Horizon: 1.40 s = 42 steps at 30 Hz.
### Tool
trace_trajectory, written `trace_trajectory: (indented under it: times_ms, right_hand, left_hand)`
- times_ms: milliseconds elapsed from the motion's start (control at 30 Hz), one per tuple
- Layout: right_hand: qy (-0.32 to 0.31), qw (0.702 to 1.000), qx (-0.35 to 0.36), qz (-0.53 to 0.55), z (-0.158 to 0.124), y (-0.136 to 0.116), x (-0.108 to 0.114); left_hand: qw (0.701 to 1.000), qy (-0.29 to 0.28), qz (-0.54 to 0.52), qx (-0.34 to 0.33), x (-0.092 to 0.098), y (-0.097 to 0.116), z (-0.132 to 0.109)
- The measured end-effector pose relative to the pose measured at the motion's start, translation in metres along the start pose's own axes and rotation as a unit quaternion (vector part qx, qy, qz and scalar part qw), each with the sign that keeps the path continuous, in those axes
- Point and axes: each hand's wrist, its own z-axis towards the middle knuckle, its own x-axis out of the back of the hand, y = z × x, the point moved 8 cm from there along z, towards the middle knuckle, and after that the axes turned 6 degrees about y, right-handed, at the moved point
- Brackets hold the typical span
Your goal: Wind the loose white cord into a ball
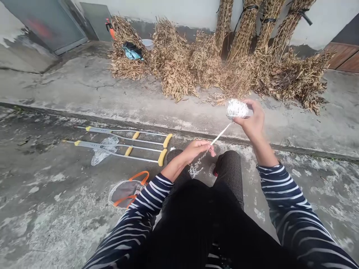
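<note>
My right hand is raised in front of me with its fingers wrapped round a white ball of string. A taut strand of the string runs down and left from the ball to my left hand. That hand pinches the strand above my knees. A loose tangle of string hangs just under the left hand. Both arms wear dark sleeves with white stripes, and my legs are in dark trousers.
A pair of metal crutches with yellow pads lies on the concrete to the left, over a clear plastic bag. A transparent bag with orange handles lies by my left elbow. Bundles of dry plants line the wall ahead.
</note>
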Motion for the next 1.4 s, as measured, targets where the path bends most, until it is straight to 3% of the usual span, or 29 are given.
trace_trajectory:
  times_ms: [67, 133, 233, 333, 467, 633, 800, 933, 1067, 1167, 1300, 1400]
  right_hand:
    - [-0.009, 0.998, 0.039, -0.057, -0.011, 0.007, -0.01]
    - [-0.073, 0.993, 0.057, -0.07, -0.027, 0.014, -0.028]
    - [-0.151, 0.988, -0.034, -0.011, -0.051, 0.031, -0.046]
    - [-0.206, 0.966, -0.146, 0.056, -0.07, 0.04, -0.054]
    - [-0.28, 0.935, -0.188, 0.107, -0.082, 0.032, -0.06]
    - [-0.302, 0.915, -0.213, 0.162, -0.088, 0.027, -0.056]
    - [-0.29, 0.92, -0.21, 0.159, -0.099, 0.029, -0.056]
    - [-0.237, 0.95, -0.193, 0.066, -0.1, 0.032, -0.054]
    - [-0.278, 0.941, -0.189, 0.051, -0.094, 0.029, -0.048]
    - [-0.306, 0.931, -0.193, 0.052, -0.084, 0.026, -0.037]
    - [-0.358, 0.881, -0.275, 0.144, -0.084, 0.025, -0.034]
    - [-0.345, 0.832, -0.375, 0.22, -0.092, 0.031, -0.033]
  left_hand:
    - [1.0, -0.017, -0.001, -0.004, -0.003, 0.01, -0.002]
    - [0.999, -0.004, -0.027, -0.02, 0.001, 0.023, 0.002]
    - [0.994, 0.051, -0.087, -0.05, 0.018, 0.04, 0.016]
    - [0.988, 0.066, -0.127, -0.062, 0.027, 0.048, 0.029]
    - [0.986, 0.082, -0.142, -0.034, 0.025, 0.047, 0.043]
    - [0.979, 0.142, -0.141, 0.034, 0.025, 0.044, 0.055]
    - [0.979, 0.155, -0.129, 0.041, 0.023, 0.039, 0.057]
    - [0.988, 0.129, -0.065, 0.049, 0.022, 0.039, 0.057]
    - [0.994, 0.063, 0.078, 0.049, 0.037, 0.048, 0.067]
    - [0.974, 0.026, 0.221, 0.038, 0.054, 0.051, 0.082]
    - [0.936, 0.069, 0.346, 0.011, 0.064, 0.039, 0.1]
    - [0.953, 0.139, 0.269, -0.021, 0.056, 0.023, 0.09]
